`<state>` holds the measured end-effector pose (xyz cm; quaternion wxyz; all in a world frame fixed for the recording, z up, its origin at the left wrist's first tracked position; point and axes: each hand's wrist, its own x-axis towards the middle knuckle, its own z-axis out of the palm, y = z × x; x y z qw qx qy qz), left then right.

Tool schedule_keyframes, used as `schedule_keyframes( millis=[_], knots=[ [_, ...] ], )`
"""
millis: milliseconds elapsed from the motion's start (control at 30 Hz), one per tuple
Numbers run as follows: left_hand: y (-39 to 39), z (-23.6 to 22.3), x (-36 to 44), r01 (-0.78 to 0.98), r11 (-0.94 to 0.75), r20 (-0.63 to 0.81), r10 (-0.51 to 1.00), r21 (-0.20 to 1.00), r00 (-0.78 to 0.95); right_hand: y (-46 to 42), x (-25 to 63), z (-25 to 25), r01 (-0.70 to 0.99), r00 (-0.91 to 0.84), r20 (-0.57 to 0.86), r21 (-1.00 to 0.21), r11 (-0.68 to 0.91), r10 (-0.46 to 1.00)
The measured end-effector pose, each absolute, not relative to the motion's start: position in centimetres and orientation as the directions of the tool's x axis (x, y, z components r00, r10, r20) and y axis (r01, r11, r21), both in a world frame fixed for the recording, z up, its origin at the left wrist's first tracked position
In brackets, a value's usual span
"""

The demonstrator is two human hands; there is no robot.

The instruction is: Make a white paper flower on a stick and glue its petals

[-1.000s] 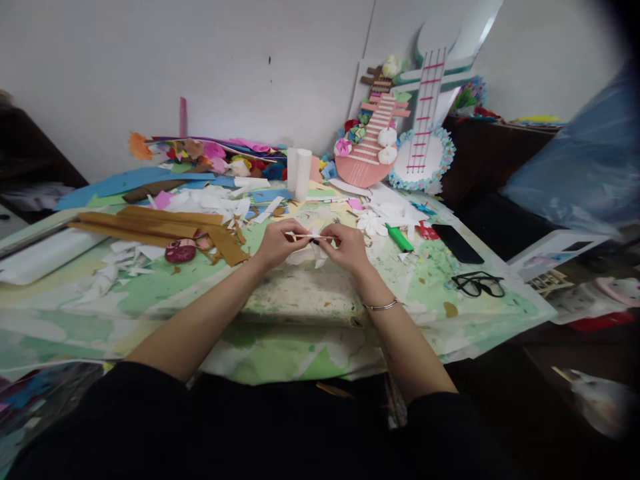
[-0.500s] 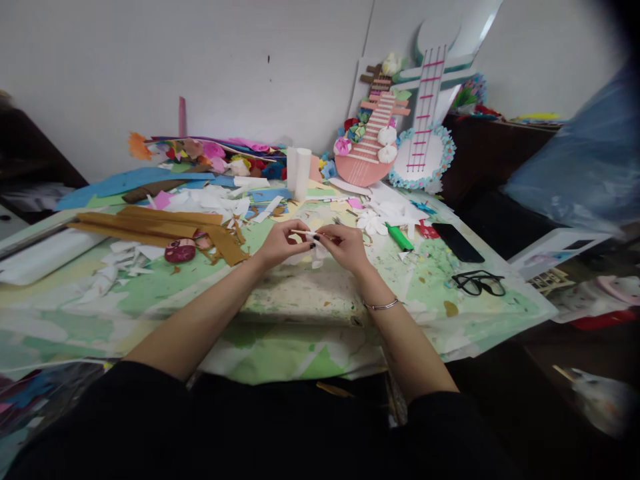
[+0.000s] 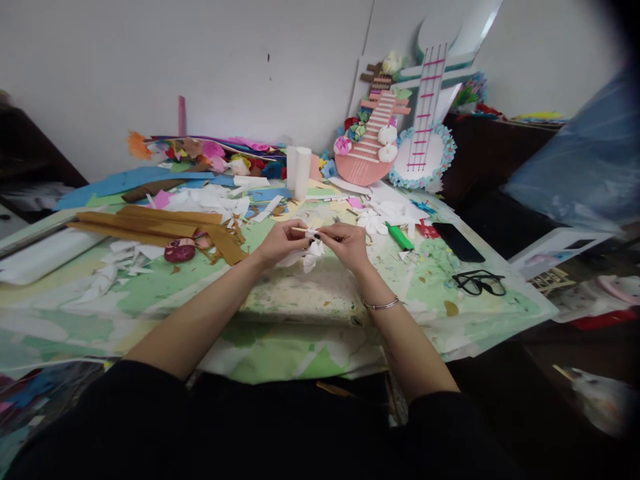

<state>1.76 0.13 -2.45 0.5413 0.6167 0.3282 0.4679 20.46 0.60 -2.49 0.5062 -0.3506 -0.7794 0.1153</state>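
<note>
Over the front part of the table, my two hands meet. My left hand is closed in a pinch on a thin pale stick, held roughly level. White paper, in petal-like folds, hangs below the stick between my hands. My right hand has its fingers pinched together at the stick's right part, where the white paper meets it. The exact spot where those fingertips grip is too small to make out.
Brown paper strips and a dark red round object lie left. A green tube, black phone and glasses lie right. Behind stand white rolls and a pink paper lute.
More of the white paper shows below my hands, fanned out in petal shapes. My right hand's fingers have shifted slightly; both hands stay at the stick.
</note>
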Motion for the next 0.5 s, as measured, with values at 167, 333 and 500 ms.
schedule_keyframes(
  millis=[167, 333, 500],
  knots=[
    [0.19, -2.54, 1.72, -0.102, -0.199, 0.223, 0.908, 0.975, 0.355, 0.75, 20.32, -2.76, 0.374, -0.187, 0.68, -0.618, 0.691, 0.709],
    [0.24, -2.56, 1.67, -0.082, -0.208, 0.223, 0.918, 0.975, 0.328, 0.89, 20.29, -2.96, 0.345, -0.169, 0.657, -0.659, 0.668, 0.735],
    [0.31, -2.63, 1.52, -0.083, -0.196, 0.213, 0.923, 0.977, 0.321, 1.0, 20.23, -2.94, 0.334, -0.205, 0.688, -0.62, 0.71, 0.697]
  ],
)
